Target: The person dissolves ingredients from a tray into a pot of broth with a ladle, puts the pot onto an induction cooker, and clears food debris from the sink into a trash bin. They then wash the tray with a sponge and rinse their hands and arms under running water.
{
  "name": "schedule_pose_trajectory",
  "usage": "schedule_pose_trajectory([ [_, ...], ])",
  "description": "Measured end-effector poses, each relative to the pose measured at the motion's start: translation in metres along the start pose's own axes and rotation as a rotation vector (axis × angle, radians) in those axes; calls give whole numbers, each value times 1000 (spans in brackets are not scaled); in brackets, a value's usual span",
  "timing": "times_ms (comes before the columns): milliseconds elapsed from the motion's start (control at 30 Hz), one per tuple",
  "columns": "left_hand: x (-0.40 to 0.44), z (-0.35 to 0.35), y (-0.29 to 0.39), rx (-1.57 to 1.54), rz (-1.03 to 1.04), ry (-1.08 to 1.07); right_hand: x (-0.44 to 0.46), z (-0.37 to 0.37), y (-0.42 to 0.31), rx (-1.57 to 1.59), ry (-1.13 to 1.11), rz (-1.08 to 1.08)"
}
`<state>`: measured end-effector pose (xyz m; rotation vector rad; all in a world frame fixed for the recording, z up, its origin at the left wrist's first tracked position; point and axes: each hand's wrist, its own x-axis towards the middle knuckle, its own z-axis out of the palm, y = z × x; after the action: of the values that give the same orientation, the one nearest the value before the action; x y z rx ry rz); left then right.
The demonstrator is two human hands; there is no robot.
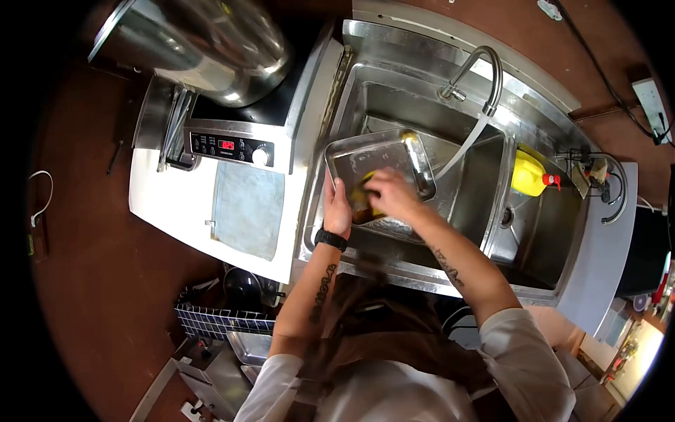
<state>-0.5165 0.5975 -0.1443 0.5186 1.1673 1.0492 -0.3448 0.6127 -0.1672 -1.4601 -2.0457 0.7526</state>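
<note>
A shallow rectangular metal tray (373, 149) is held tilted over the left basin of the steel sink (450, 278). My left hand (337, 209), with a black band on the wrist, grips the tray's left edge, thumb on the inner side. Inside the tray, my right hand (394, 194) is closed on a yellowish sponge (363, 201), smeared by motion, so its exact shape is unclear. Wet streaks shine on the tray's lower part. Water (464, 146) runs from the curved faucet (496, 77) into the basin, just right of the tray.
A yellow jug with a red cap (527, 173) stands by the right basin, near a second curved tap (621, 183). Left of the sink, a large steel pot (204, 53) sits on an induction cooker (232, 146). A pale blue-grey flat sheet (247, 209) lies on the white counter (169, 193).
</note>
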Motion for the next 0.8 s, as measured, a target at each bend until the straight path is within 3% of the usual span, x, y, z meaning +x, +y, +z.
schedule_pose_trajectory([
  [67,0,5,4,21,29,-11,15,-4,12,-173,102,132],
  [167,-1,6,-7,111,50,-41,45,27,-3,24,352,211],
  [200,0,5,-2,147,20,-49,39,36,-12,148,263,128],
  [233,7,6,5,175,6,-54,33,44,-28,95,329,23],
  [300,10,-7,0,163,97,-70,17,19,-26,94,38,-212],
  [367,6,-3,1,180,144,-103,13,1,-16,68,10,-6],
  [400,8,-9,-14,160,38,-91,22,4,-9,-57,186,14],
  [467,5,-6,-20,184,93,-50,39,11,-17,75,319,118],
  [533,7,5,-7,161,89,-156,46,33,-33,281,356,180],
  [567,3,5,0,97,-1,-158,44,34,-41,334,389,247],
  [633,18,-17,-22,173,103,-78,31,15,-51,506,59,379],
  [733,12,-1,4,146,168,-8,-1,-5,-60,321,-302,292],
  [800,0,12,2,227,269,74,-13,-12,-59,205,-363,155],
])
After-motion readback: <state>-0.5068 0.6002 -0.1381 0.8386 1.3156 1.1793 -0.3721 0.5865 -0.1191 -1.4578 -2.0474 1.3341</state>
